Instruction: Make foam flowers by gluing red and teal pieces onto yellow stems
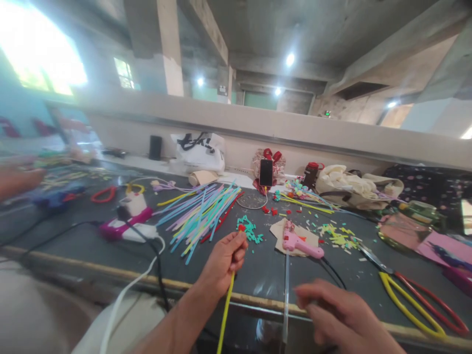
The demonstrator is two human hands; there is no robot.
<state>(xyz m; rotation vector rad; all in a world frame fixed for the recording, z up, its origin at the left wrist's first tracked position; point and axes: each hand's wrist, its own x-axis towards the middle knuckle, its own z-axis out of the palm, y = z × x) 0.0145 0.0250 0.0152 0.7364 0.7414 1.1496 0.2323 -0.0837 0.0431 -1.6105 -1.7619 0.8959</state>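
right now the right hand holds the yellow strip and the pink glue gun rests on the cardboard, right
Wrong hand: in the head view, the left hand holds the yellow strip. The pink glue gun does rest on the cardboard.

At six o'clock from the middle of the head view, the person's left hand (224, 255) grips a yellow stick (226, 312) that runs down out of sight, a small red piece (241, 228) showing at its fingertips. Between four and five o'clock is the right hand (342, 317), loosely curled and blurred. At four o'clock a pink glue gun (295, 242) lies on cardboard (276, 230), with scissors (387, 269) farther out. Green pieces (248, 230) lie just beyond the left hand; pastel sticks (197, 216) spread between seven and eight. A power strip (123, 226) sits between eight and nine, and a co-worker's hand (22, 179) shows at nine.
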